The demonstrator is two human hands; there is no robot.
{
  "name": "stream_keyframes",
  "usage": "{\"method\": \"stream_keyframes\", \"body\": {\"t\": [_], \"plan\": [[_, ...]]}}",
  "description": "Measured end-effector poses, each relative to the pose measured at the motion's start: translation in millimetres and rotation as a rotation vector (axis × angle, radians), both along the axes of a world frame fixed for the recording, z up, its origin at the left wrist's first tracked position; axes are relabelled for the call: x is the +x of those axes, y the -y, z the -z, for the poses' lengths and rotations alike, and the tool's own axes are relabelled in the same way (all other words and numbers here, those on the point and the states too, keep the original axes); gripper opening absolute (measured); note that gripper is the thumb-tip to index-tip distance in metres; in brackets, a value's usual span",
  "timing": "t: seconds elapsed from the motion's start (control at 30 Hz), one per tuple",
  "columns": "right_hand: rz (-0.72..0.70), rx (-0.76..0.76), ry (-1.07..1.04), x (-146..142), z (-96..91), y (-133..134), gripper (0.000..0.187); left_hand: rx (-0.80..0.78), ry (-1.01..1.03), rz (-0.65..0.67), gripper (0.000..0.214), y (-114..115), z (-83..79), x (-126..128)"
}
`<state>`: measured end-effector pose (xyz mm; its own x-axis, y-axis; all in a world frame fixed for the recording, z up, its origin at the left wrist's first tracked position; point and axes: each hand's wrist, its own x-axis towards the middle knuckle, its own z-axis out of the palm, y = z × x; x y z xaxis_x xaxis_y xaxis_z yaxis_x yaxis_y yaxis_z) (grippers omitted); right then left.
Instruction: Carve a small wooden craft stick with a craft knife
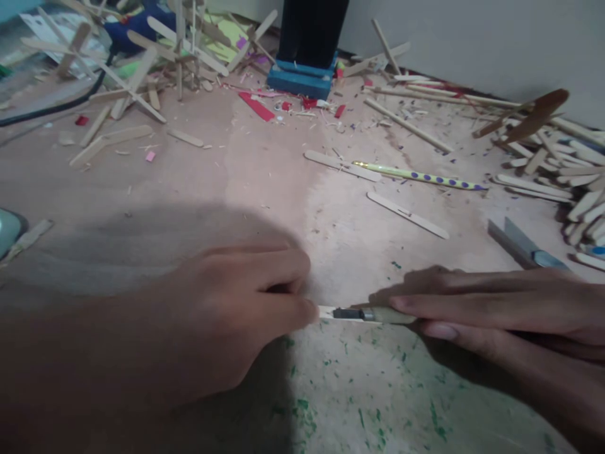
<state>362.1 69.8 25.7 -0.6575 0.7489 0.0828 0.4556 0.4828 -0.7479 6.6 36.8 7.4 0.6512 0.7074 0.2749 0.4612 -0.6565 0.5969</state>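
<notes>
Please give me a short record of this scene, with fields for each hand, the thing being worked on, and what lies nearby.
left hand: presses a craft stick onto the floor
right hand: holds a cutter knife, blade on the stick
nearby: dotted pencil, loose stick, second cutter, stick pile
far side: blue base, stick frames

No legible text or labels anywhere
</notes>
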Motion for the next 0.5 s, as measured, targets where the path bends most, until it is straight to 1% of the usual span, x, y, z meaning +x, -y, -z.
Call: {"method": "stream_keyframes", "body": {"t": [0.03,0.1,0.17,0.3,0.33,0.4,0.5], "plan": [[-0.020,-0.006,0.007,0.1,0.3,-1.2,0.044,0.003,0.005,-0.006,0.033,-0.1,-0.5,0.1],[0.006,-0.018,-0.001,0.3,0.4,-3.5,0.044,0.017,0.001,-0.003,0.034,-1.3,-1.3,0.5],[0.001,-0.038,0.001,1.4,0.2,-4.7,0.046,0.035,-0.007,0.014,0.035,-3.2,-1.3,0.7],[-0.041,-0.034,0.049,6.5,-0.4,-3.1,0.051,0.038,-0.006,0.036,0.035,-5.4,0.0,-0.3],[-0.026,-0.034,0.051,7.0,-0.7,-2.5,0.051,0.037,-0.004,0.040,0.035,-5.6,0.1,-0.7],[-0.025,-0.043,0.042,5.5,-1.7,-1.9,0.054,0.032,0.002,0.046,0.035,-6.0,-0.1,-1.3],[-0.071,-0.019,0.019,-1.7,-4.2,-3.8,0.058,0.023,0.011,0.037,0.036,-6.8,-1.5,-1.6]]}}
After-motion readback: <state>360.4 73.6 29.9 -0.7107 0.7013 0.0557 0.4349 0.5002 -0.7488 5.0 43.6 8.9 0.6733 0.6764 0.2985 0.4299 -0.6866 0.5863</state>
